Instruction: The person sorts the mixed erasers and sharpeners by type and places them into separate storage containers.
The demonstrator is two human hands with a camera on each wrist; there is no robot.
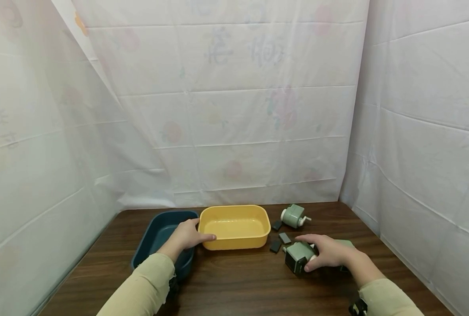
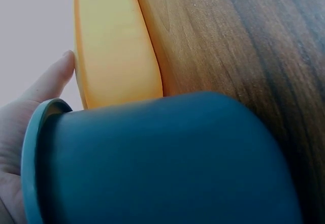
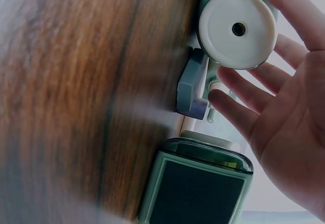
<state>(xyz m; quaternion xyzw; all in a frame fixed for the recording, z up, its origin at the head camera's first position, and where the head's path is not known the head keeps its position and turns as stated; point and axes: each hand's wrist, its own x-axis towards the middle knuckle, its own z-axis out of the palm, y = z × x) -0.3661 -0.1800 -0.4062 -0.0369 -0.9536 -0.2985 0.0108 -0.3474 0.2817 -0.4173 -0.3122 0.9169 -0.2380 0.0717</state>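
My left hand (image 1: 188, 235) rests at the near left corner of a yellow basin (image 1: 234, 242). Its thumb (image 2: 60, 74) lies straight along the rim, and the wrist view hides most of its fingers. On the right, my right hand (image 1: 327, 251) reaches around a green pencil sharpener (image 1: 299, 251), thumb and fingers spread on either side. This sharpener has a white disc (image 3: 236, 29) with a hole in it. Under that wrist lies a second green sharpener (image 3: 195, 191) with a dark panel, partly hidden in the head view.
A third sharpener (image 1: 294, 216) with a white crank stands farther back. Several small dark blocks, among them a grey one (image 1: 284, 238), lie right of the yellow basin. The dark blue basin (image 1: 143, 245) sits beneath my left forearm. White sheets (image 1: 234, 109) hang around the table.
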